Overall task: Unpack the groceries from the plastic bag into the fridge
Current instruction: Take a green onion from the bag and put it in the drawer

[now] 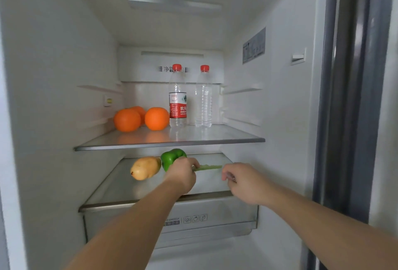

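- My left hand [182,174] reaches onto the lower glass shelf [120,188], fingers pinched on one end of a pale green vegetable strip [210,167] that points toward 3 o'clock, low over the glass; I cannot tell whether it touches.
- My right hand [244,180] is at 3 o'clock of the strip, fingers curled loosely, gripping nothing that I can make out.
- A green bell pepper [171,157] sits just beyond my left hand at 12 o'clock, with a yellow mango [145,168] beside it at 9 o'clock.
- On the upper glass shelf [226,135] are three oranges [156,118] to the left and two red-capped water bottles [177,97] upright to the right, one labelled, one bare.
- Below the lower shelf is a clear drawer [215,211]; the fridge [53,54] walls are white, and a grey door seal [346,97] runs down at 3 o'clock.
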The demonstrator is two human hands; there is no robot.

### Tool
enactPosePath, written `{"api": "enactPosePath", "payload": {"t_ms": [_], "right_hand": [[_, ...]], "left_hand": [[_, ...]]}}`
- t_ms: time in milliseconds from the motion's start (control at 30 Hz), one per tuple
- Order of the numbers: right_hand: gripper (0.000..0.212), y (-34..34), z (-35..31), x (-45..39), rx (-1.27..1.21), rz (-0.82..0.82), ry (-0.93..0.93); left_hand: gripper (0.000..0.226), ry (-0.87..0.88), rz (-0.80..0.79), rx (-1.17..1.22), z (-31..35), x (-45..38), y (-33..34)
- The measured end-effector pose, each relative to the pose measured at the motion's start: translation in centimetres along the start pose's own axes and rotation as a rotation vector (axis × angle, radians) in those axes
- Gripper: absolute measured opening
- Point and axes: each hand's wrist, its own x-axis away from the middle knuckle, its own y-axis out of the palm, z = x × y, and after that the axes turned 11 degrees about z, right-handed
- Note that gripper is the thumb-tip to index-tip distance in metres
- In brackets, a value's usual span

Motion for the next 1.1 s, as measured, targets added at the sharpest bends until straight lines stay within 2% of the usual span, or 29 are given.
{"api": "enactPosePath", "payload": {"t_ms": [67, 233, 367, 433, 567, 633, 700, 800, 900, 1100], "right_hand": [[0.037, 0.3, 0.3, -0.7, 0.0, 0.002, 0.002], [0.039, 1.2, 0.9, -1.9, 0.002, 0.006, -0.013], [0.023, 2.0, 1.3, -2.1, 0.003, -0.011, -0.02], [0.022, 2.2, 1.4, -2.0, -0.007, -0.015, -0.019], [0.028, 2.1, 1.3, -1.6, -0.006, -0.016, -0.005], [0.035, 1.9, 1.2, -1.1, 0.0, -0.016, 0.009], [0.034, 1.4, 0.7, -0.3, 0.003, -0.013, 0.015], [0.033, 0.1, -0.3, 1.3, 0.026, 0.019, 0.024], [0.021, -2.0, -2.3, 3.9, 0.048, 0.064, 0.038], [0.012, -9.1, -7.4, 10.4, 0.12, 0.155, 0.098]], "left_hand": [[0.036, -0.006, -0.021, -0.017, -0.1, -0.6, 0.7], [0.04, -0.012, -0.085, -0.077, -0.5, -1.6, 1.6], [0.043, -0.016, -0.105, -0.137, -0.8, -1.7, 1.8], [0.043, -0.022, -0.12, -0.173, -0.9, -1.7, 1.9], [0.037, -0.006, -0.172, -0.208, -0.7, -1.2, 2.0], [0.032, 0.02, -0.141, -0.209, -0.5, -0.7, 1.7], [0.028, 0.044, -0.101, -0.168, -0.2, 0.0, 1.0], [0.037, 0.098, -0.094, -0.053, 0.7, 1.6, -0.6], [0.042, 0.212, -0.087, 0.046, 2.6, 3.7, -2.5], [0.037, 0.419, -0.059, 0.252, 8.2, 8.0, -6.3]]}}
